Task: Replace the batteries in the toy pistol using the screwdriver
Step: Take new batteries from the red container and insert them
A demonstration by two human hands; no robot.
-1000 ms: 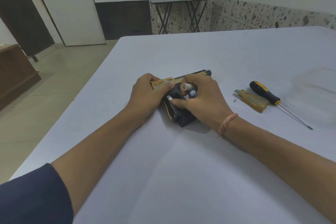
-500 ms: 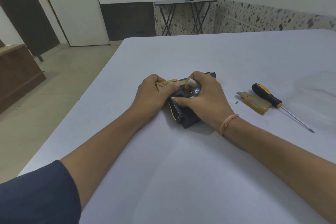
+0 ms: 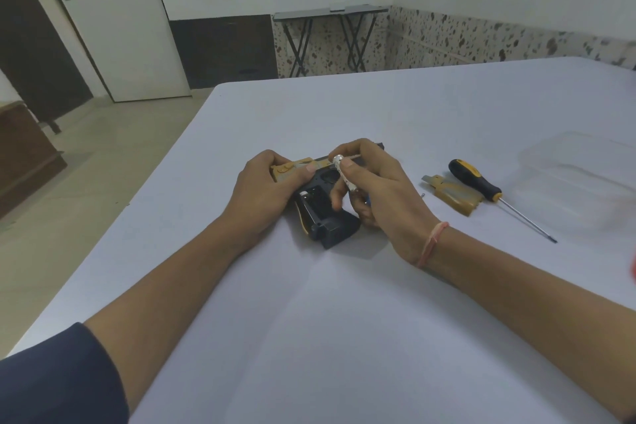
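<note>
The black and gold toy pistol (image 3: pixel 330 220) lies on its side on the white table (image 3: pixel 344 337), its battery bay open and facing up. My left hand (image 3: pixel 268 189) grips the gold rear end of the pistol and holds it down. My right hand (image 3: pixel 375 182) pinches a white battery (image 3: pixel 344 174) between thumb and forefinger, tilted just above the open bay. A bit of blue, possibly a second battery, shows under its lower fingers. The gold battery cover (image 3: pixel 454 194) and the black and yellow screwdriver (image 3: pixel 481 186) lie to the right, with a tiny screw (image 3: pixel 423 195) beside the cover.
A clear plastic box (image 3: pixel 581 175) sits at the table's right side. The table's left edge drops to a tiled floor. Beyond it are a white door (image 3: pixel 113 21), a brown cabinet (image 3: pixel 24 155) and a folding table (image 3: pixel 330 34) by the far wall.
My right hand has lifted the white battery up out of the grip area and tilted it. The left hand keeps its hold on the pistol. The camera moved slightly closer.
</note>
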